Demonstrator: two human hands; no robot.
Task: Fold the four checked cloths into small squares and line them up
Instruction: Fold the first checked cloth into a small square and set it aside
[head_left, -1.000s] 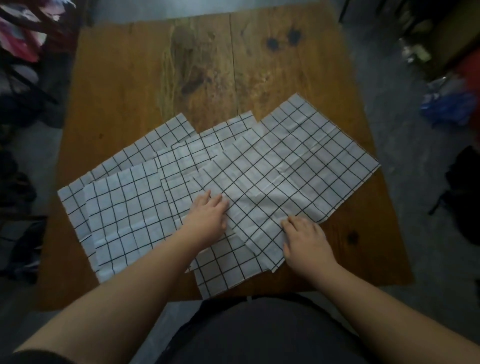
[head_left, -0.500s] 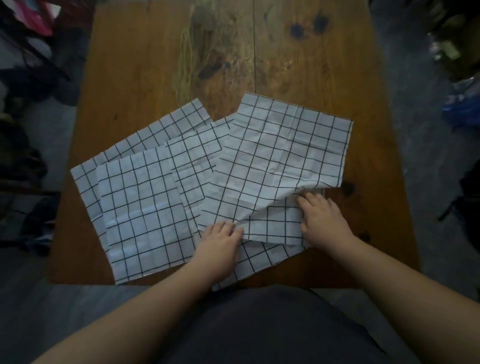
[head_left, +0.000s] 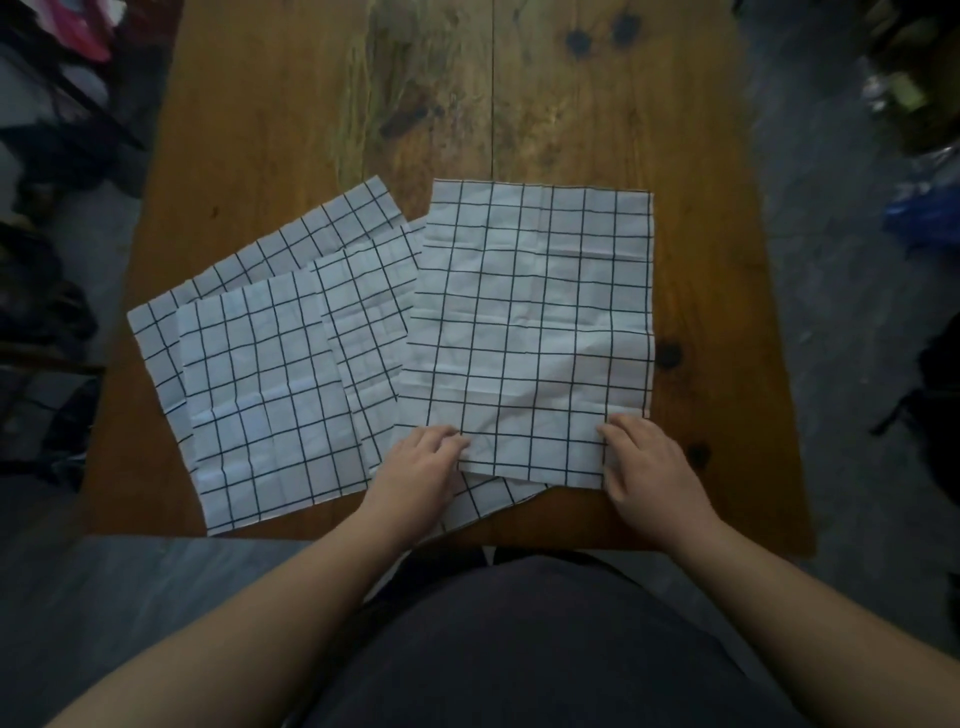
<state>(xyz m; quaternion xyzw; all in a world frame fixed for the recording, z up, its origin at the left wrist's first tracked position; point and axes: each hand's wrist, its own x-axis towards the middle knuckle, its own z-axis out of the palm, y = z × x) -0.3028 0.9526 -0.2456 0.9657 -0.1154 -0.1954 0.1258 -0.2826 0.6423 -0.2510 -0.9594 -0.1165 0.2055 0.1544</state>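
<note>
Corners of the top checked cloth (head_left: 530, 332) nearest the person lie under bent fingers (head_left: 452, 441): left hand (head_left: 421, 467) at one, right hand (head_left: 649, 467) on the other; whether either pinches cannot be told. The cloth runs straight away from them across the wooden table (head_left: 291, 130).

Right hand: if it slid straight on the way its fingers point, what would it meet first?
The top cloth, whose near right corner the right hand touches; it would cross that diagonally, then probably reach the neighbouring cloth at its left edge.

left hand (head_left: 422, 467) and right hand (head_left: 649, 465) grip near corners of the top checked cloth (head_left: 535, 322) on a table (head_left: 291, 130).
</note>
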